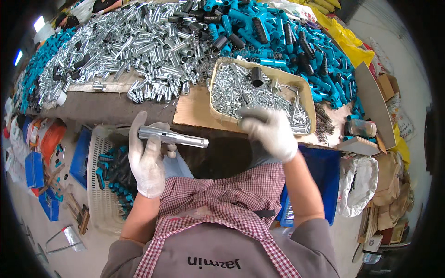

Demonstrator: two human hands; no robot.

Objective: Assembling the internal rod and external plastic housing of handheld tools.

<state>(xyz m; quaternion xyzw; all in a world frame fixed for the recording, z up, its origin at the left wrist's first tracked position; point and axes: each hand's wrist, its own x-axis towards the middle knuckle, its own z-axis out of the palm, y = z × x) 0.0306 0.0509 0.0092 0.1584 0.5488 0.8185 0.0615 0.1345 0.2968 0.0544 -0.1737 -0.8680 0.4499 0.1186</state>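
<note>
My left hand (147, 162), in a white glove, is closed around a shiny silver metal tube (183, 138) with a narrower stepped end pointing right. The tube lies almost level in front of my apron, a little short of the table edge. My right hand (273, 135), gloved too, hovers over the near rim of a cream plastic tray (308, 90). Its fingers are smeared by motion, so whether they hold anything is unclear. Small silver metal parts (232, 92) fill the tray, and a short black cylinder (257, 77) stands among them.
Silver tubes (153, 51) are heaped behind the tray at left, teal plastic tool bodies (250, 28) at right. Dark springs (323, 121) lie by the tray. Beside me are a white basket (98, 194) of teal-and-black parts and a blue bin (320, 162). Another person (69, 21) sits at far left.
</note>
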